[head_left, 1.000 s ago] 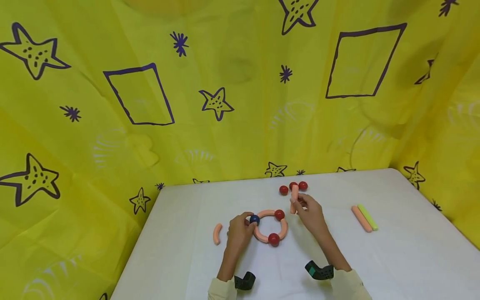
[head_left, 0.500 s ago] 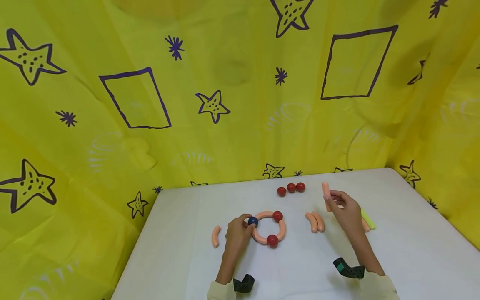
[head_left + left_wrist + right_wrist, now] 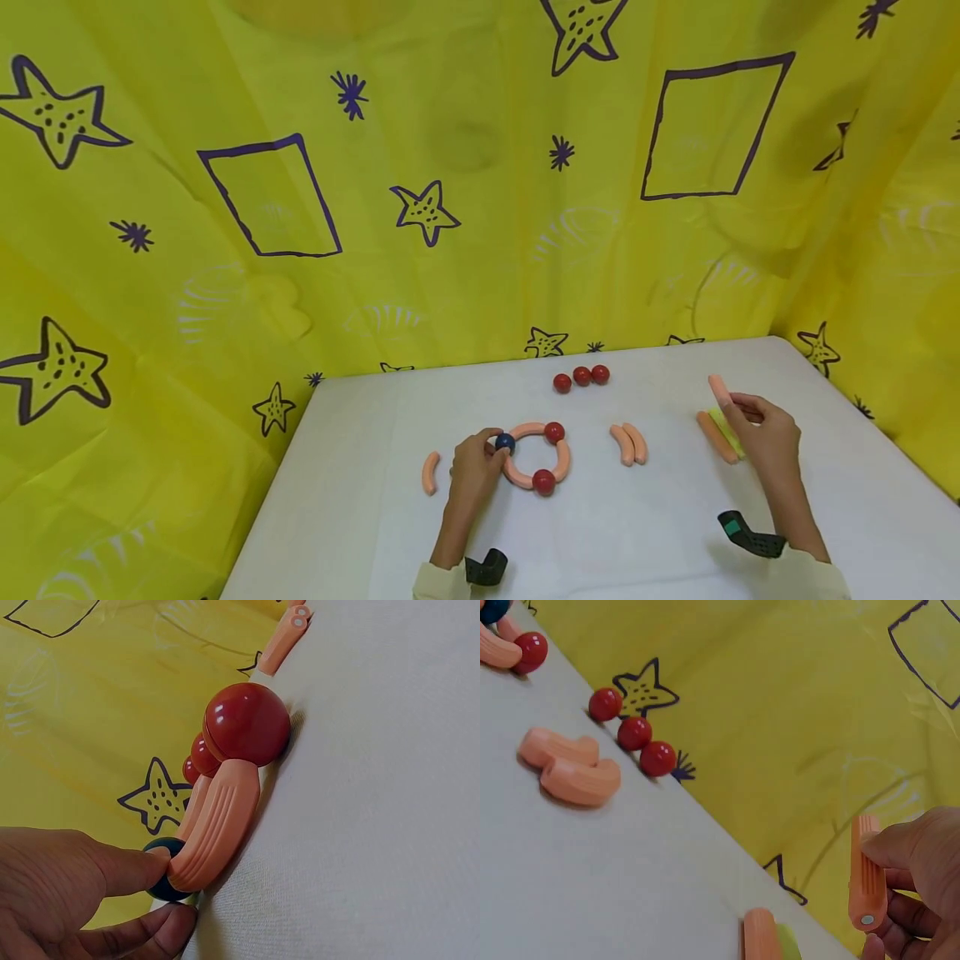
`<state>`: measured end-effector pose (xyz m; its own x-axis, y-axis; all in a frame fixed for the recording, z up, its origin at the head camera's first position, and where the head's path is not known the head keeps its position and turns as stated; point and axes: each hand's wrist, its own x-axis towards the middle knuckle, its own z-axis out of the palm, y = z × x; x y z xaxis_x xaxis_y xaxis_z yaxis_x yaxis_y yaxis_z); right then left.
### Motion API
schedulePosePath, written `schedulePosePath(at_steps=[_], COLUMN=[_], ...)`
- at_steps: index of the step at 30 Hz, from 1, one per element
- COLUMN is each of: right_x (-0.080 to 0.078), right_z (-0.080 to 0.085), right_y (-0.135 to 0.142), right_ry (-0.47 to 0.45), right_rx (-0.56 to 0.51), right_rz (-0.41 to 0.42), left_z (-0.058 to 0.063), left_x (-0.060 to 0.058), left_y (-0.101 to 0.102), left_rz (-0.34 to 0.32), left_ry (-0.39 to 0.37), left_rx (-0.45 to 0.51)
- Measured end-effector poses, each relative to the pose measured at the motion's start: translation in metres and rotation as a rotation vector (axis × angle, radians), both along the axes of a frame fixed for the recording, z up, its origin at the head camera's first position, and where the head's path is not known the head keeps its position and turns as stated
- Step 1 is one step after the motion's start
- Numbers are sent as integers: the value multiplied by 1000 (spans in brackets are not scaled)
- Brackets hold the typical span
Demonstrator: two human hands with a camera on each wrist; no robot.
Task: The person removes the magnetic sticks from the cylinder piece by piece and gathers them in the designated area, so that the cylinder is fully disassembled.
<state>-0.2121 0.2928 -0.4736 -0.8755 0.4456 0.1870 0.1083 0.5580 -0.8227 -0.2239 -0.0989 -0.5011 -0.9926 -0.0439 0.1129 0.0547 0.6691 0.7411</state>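
My left hand point(image 3: 476, 462) pinches a dark blue ball point(image 3: 505, 443) between thumb and finger. That ball is part of a ring on the table, joined with curved peach magnetic rods point(image 3: 564, 461) and two red balls point(image 3: 543, 482). In the left wrist view, a ribbed curved rod point(image 3: 217, 829) meets the blue ball point(image 3: 166, 889) beside my thumb. At the right, my right hand point(image 3: 765, 437) holds up a straight peach magnetic rod point(image 3: 718, 390), a round silver magnet showing at its end in the right wrist view. Below it lie a straight peach rod point(image 3: 717, 438) and a yellow-green rod point(image 3: 731, 433).
Three red balls point(image 3: 582, 377) sit near the table's back edge. Two curved peach rods point(image 3: 628, 444) lie side by side right of the ring, and another curved rod point(image 3: 430, 473) lies to its left. A yellow patterned cloth point(image 3: 465, 292) hangs behind the white table point(image 3: 337, 533).
My right hand has carried the straight peach rod rightward, from near the red balls to above the rods at the right. The curved pair has come into view. My left hand stays on the blue ball.
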Motion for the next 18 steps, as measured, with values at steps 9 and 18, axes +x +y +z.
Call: schedulePosePath(at_steps=[9,18], right_x=[-1,-5], right_z=[-15,-33], right_y=[29,35], right_ry=[-184,-248], right_rx=[-18,26], right_rz=[-67,-27], left_z=[-1,-2], left_x=[-1,0], left_y=[-1,-1], left_rz=[-4,-16], left_ry=[0,6], left_rx=[1,0])
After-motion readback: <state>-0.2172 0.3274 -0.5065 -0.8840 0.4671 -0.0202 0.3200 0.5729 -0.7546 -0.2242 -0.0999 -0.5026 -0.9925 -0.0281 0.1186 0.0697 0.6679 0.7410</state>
